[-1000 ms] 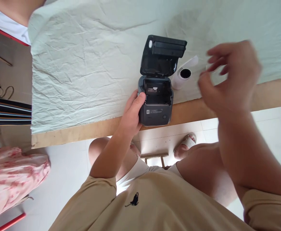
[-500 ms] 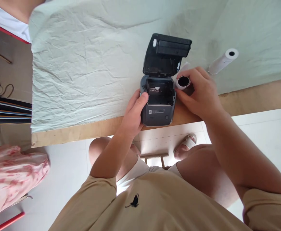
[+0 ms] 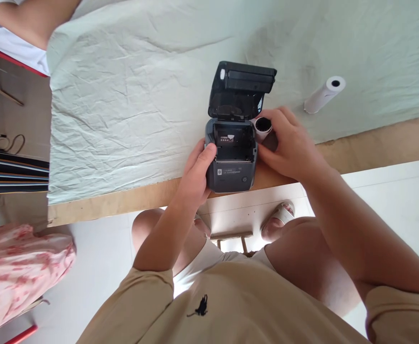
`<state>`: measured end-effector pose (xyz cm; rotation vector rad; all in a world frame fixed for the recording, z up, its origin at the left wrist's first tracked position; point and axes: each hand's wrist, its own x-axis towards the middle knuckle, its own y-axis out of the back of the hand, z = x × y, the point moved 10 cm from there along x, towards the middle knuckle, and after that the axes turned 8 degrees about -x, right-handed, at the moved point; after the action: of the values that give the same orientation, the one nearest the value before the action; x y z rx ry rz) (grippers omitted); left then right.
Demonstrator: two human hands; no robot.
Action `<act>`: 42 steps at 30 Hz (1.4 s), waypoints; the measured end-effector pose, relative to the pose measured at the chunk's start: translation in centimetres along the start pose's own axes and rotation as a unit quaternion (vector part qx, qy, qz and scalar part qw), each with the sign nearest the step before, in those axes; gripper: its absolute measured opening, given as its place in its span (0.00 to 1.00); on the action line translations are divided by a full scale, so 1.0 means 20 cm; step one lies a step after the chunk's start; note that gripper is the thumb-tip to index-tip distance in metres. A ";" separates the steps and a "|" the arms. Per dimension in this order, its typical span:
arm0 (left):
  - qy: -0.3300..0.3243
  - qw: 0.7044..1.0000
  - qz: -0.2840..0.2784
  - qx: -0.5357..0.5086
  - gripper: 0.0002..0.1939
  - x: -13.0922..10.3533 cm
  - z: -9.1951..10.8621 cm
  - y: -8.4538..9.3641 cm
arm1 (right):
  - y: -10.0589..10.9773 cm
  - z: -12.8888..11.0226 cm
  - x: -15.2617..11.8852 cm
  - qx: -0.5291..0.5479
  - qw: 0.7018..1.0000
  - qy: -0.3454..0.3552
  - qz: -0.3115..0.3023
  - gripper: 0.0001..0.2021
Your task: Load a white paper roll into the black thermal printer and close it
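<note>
A dark grey label printer (image 3: 231,177) stands at the table's front edge with its lid (image 3: 243,91) tipped back, baring the hollow bay inside. My left hand (image 3: 197,169) is wrapped round the printer's left side, thumb on its upper edge. Close against the printer's right side is a small paper roll (image 3: 263,126) with a wide dark core. The fingers and thumb of my right hand (image 3: 286,143) curl round this roll; its lower part is hidden. A taller, thinner white paper roll (image 3: 324,95) stands farther right on the cloth.
A pale green, wrinkled cloth (image 3: 134,105) covers the table, leaving a wooden front edge (image 3: 374,136) bare. Another person's arm (image 3: 37,21) rests at the far left corner. Pink flowered fabric (image 3: 23,272) is at lower left, and my knees are beneath the table edge.
My right hand has brought the small roll slightly left, closer against the printer. The view has shifted a little. My left hand keeps its hold on the printer, whose lid stays up.
</note>
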<state>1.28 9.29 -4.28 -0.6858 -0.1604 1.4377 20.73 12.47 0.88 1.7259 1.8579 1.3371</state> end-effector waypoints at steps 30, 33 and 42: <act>-0.022 1.000 -0.017 0.002 0.23 0.00 0.03 -0.04 | 0.22 -0.37 0.02 -0.074 0.986 0.069 0.131 0.05; -0.005 1.000 -0.022 0.007 0.21 -0.01 0.02 -0.04 | 0.15 -0.38 0.02 -0.087 0.983 0.111 0.118 0.09; -0.075 0.994 -0.065 0.035 0.37 0.00 0.08 -0.05 | 0.12 -0.48 -0.03 0.044 0.978 0.195 0.061 0.06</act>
<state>1.36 9.85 -2.58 -0.5011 -0.2671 1.3626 15.44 7.55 7.50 1.7410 2.0655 1.7750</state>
